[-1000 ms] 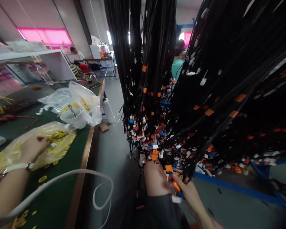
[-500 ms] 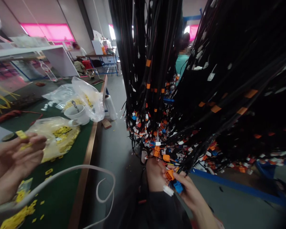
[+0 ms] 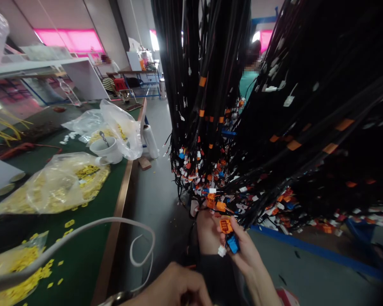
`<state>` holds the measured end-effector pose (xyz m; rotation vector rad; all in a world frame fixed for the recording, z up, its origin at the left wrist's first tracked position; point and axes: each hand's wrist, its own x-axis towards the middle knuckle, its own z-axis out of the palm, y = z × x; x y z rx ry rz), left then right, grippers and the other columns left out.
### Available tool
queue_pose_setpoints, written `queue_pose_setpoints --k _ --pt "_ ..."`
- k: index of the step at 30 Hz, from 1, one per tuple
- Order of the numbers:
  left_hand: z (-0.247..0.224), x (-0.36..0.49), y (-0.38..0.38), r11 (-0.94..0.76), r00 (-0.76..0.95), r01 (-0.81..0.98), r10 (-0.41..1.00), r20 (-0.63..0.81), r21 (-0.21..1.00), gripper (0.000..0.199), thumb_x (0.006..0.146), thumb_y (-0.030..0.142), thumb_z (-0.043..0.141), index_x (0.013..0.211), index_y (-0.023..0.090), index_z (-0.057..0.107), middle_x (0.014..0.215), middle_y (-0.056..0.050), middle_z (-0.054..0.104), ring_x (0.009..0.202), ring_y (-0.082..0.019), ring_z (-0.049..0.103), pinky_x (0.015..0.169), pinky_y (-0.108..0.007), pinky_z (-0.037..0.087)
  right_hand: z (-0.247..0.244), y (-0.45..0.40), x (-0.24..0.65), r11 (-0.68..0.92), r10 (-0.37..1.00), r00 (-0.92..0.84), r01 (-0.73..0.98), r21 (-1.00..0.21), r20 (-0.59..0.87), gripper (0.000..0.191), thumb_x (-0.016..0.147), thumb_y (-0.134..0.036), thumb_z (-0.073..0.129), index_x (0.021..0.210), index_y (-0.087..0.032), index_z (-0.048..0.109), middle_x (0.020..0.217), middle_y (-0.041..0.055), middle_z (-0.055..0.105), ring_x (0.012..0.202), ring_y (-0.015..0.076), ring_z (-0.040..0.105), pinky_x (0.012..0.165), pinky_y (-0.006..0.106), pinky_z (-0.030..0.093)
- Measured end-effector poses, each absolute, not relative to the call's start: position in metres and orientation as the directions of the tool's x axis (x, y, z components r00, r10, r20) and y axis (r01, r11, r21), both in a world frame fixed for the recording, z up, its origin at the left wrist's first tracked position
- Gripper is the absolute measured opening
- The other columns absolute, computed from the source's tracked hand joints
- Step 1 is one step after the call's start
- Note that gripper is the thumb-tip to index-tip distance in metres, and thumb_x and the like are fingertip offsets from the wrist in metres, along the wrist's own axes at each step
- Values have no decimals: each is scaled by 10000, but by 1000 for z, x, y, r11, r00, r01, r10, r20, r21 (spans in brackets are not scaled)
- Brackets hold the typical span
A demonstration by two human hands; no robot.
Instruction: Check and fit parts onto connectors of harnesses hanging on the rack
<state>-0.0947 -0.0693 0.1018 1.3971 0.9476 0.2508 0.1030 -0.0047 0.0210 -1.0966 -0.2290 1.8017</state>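
Note:
My right hand [image 3: 246,250] is closed round an orange wire connector [image 3: 225,226], whose slotted face shows. Beside it hang a blue connector [image 3: 232,244] and a white connector [image 3: 221,250], on wires close to the palm. Low at the bottom edge, my left hand [image 3: 178,284] has its fingers curled. Its fingertips are mostly cut off by the frame, with only a trace of a small yellow plastic piece at them. Bundles of black cable harnesses [image 3: 207,63] hang ahead, ending in many orange, white and blue connectors.
The green-topped bench [image 3: 83,250] on the left carries bags of yellow pieces [image 3: 51,182] and a white cup [image 3: 107,151]. A pale hose [image 3: 115,220] curves over its edge. Blue frame bars [image 3: 319,250] run low at right. People [image 3: 249,80] are visible farther back.
My left hand has swung from above the bench at left, where it held a small yellow piece, to the bottom middle. My right hand has turned the orange connector's slotted face towards me.

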Motion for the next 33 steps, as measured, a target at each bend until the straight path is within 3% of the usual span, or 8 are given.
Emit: queue_pose_setpoints --k 2,4,7,11,17,23,33 --pt "90 -72 -61 100 474 436 819 -323 894 87 698 232 697 721 149 692 582 29 570 525 -58 461 479 -170 290 19 -5 104 -507 810 -119 -635 -583 -574 322 594 -406 799 759 -164 665 637 36 671 444 110 560 412 202 455" --pt "82 -60 -53 -49 351 489 925 -145 871 23 719 197 681 724 175 686 641 22 610 588 -70 509 531 -173 328 17 -6 105 -506 814 -127 -633 -586 -566 312 610 -411 787 752 -162 662 640 35 670 443 110 553 403 205 439" --pt "74 -53 -41 -245 294 586 953 79 772 61 785 200 633 731 189 660 730 13 634 663 -85 556 606 -182 377 15 -8 106 -502 822 -144 -641 -581 -551 307 619 -412 780 756 -162 665 624 17 659 449 106 546 423 210 439" --pt "68 -45 -29 -408 342 757 913 222 510 115 853 206 545 775 197 628 764 -2 613 659 -110 552 599 -216 393 17 -8 104 -493 804 -97 -661 -566 -587 313 579 -390 808 757 -170 675 639 2 661 465 109 548 450 228 461" --pt "69 -35 -20 -477 444 822 879 177 310 100 878 186 487 886 210 583 835 -7 603 704 -148 560 584 -252 430 17 -9 103 -478 816 -96 -669 -570 -571 253 614 -377 790 719 -180 671 598 -6 646 459 119 552 451 244 470" --pt "71 -35 -18 -463 451 835 886 112 298 149 875 197 492 1007 221 557 924 -7 605 763 -159 572 607 -266 466 15 -8 100 -475 820 -77 -644 -599 -567 289 595 -387 802 722 -166 667 590 -1 651 437 100 546 403 199 435" --pt "74 -35 -17 -435 442 860 896 37 268 130 879 156 451 938 200 558 893 -16 599 731 -165 576 605 -273 482 11 -9 102 -454 835 -76 -655 -604 -546 285 585 -351 817 775 -180 694 614 -22 655 467 90 553 438 187 444"
